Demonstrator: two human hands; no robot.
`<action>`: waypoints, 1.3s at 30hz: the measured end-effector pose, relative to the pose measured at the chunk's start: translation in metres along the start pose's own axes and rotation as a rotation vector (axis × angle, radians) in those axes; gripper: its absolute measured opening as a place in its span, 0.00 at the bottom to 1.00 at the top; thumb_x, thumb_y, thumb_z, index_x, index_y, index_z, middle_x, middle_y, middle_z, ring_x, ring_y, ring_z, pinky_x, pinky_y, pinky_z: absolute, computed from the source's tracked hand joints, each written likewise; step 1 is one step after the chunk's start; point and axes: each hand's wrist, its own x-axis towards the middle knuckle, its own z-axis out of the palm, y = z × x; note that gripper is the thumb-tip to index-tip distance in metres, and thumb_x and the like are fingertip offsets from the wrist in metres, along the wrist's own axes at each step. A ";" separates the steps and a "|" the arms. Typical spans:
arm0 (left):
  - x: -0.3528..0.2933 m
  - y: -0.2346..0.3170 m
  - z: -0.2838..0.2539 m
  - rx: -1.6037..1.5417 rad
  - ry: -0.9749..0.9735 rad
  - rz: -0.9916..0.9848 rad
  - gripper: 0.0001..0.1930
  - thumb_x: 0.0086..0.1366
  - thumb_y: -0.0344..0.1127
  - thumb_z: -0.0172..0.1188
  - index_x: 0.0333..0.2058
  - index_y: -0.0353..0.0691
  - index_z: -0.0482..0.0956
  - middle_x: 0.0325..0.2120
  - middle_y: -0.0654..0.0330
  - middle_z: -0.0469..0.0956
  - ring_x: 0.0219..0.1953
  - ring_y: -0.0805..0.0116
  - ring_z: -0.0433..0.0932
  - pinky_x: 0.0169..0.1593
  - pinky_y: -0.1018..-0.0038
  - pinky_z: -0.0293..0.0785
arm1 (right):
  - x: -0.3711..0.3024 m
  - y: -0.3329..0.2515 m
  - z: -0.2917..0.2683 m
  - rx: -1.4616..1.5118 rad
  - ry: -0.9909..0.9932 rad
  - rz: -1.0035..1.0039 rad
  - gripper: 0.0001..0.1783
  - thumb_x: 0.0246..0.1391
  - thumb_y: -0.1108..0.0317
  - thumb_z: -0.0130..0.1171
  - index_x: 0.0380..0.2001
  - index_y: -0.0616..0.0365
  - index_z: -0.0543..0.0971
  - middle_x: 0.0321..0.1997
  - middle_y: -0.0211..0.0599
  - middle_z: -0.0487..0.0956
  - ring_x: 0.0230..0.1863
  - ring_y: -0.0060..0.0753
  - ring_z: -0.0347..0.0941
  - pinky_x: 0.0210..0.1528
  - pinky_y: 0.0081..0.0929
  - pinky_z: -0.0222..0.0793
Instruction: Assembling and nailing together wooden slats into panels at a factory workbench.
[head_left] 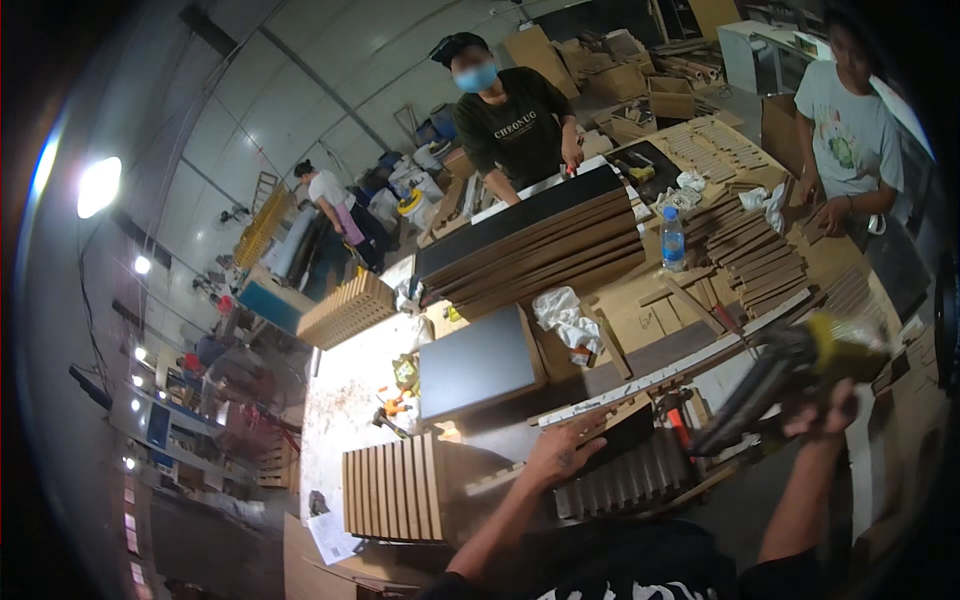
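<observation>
My right hand (822, 412) is wrapped round the handle of a yellow and black nail gun (775, 380), blurred by motion and held above the right side of the bench. My left hand (562, 452) lies with fingers stretched out on the near edge of a wooden strip (625, 410), beside a dark panel (622, 440). Just below that panel is a row of dark ribbed pieces (625, 478). Close to the nail gun, something with a red handle (678, 425) lies among wood pieces. A stack of slatted boards (390, 490) stands left of my left forearm.
Mid-bench are a grey panel (475, 362), a hammer (390, 422), crumpled white cloth (568, 325) and a water bottle (672, 240). Behind them rises a stack of long dark boards (535, 245). One person (515, 120) stands across the bench, another (850, 130) at the right.
</observation>
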 end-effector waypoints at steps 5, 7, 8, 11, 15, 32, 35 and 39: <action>0.012 -0.008 -0.007 -0.098 -0.002 0.083 0.27 0.64 0.47 0.61 0.62 0.57 0.70 0.50 0.48 0.78 0.51 0.45 0.77 0.55 0.59 0.72 | 0.015 0.063 0.058 -0.183 -0.188 -0.263 0.22 0.62 0.51 0.56 0.31 0.64 0.76 0.21 0.42 0.73 0.23 0.42 0.71 0.29 0.40 0.71; 0.014 -0.014 -0.007 -0.118 -0.013 0.096 0.27 0.64 0.48 0.61 0.62 0.56 0.70 0.50 0.48 0.79 0.51 0.45 0.77 0.55 0.59 0.72 | -0.012 0.095 0.034 -0.004 0.089 0.009 0.24 0.58 0.48 0.61 0.43 0.60 0.76 0.24 0.39 0.74 0.26 0.39 0.73 0.32 0.40 0.71; 0.012 -0.020 -0.006 -0.116 -0.008 0.091 0.28 0.64 0.48 0.61 0.62 0.56 0.70 0.49 0.48 0.79 0.50 0.45 0.78 0.54 0.58 0.73 | -0.007 0.096 0.057 -0.049 0.119 0.059 0.25 0.59 0.49 0.61 0.48 0.60 0.74 0.23 0.39 0.73 0.25 0.37 0.72 0.32 0.39 0.71; 0.009 -0.024 -0.005 -0.122 -0.007 0.071 0.29 0.63 0.49 0.62 0.61 0.54 0.70 0.48 0.49 0.80 0.49 0.45 0.78 0.53 0.59 0.74 | -0.002 0.094 0.104 -0.016 0.246 0.067 0.22 0.56 0.64 0.66 0.50 0.61 0.73 0.23 0.39 0.73 0.23 0.35 0.71 0.30 0.37 0.71; 0.006 -0.024 -0.002 -0.087 0.010 0.074 0.29 0.62 0.50 0.63 0.61 0.53 0.70 0.47 0.49 0.81 0.48 0.44 0.78 0.52 0.58 0.74 | -0.008 0.097 0.120 -0.097 0.291 0.055 0.17 0.57 0.70 0.63 0.48 0.63 0.73 0.23 0.38 0.72 0.22 0.32 0.71 0.28 0.33 0.71; 0.030 -0.014 0.003 0.033 0.184 0.168 0.22 0.60 0.50 0.63 0.49 0.44 0.78 0.36 0.45 0.82 0.40 0.41 0.79 0.44 0.54 0.74 | 0.055 0.146 -0.010 -1.567 0.610 0.505 0.30 0.55 0.61 0.60 0.53 0.74 0.67 0.43 0.69 0.78 0.48 0.65 0.75 0.50 0.49 0.71; 0.026 -0.024 0.009 0.043 0.225 0.230 0.22 0.61 0.50 0.62 0.49 0.44 0.79 0.37 0.45 0.82 0.41 0.41 0.79 0.45 0.54 0.74 | 0.065 0.194 -0.020 -1.781 0.611 0.575 0.35 0.54 0.69 0.54 0.62 0.77 0.58 0.48 0.72 0.74 0.50 0.67 0.73 0.52 0.48 0.71; 0.018 -0.017 0.004 0.056 0.182 0.118 0.24 0.60 0.51 0.63 0.51 0.45 0.79 0.39 0.47 0.82 0.41 0.44 0.80 0.45 0.56 0.75 | 0.055 0.223 -0.022 -1.916 0.521 0.579 0.39 0.54 0.70 0.53 0.66 0.77 0.52 0.52 0.68 0.69 0.52 0.66 0.69 0.56 0.50 0.69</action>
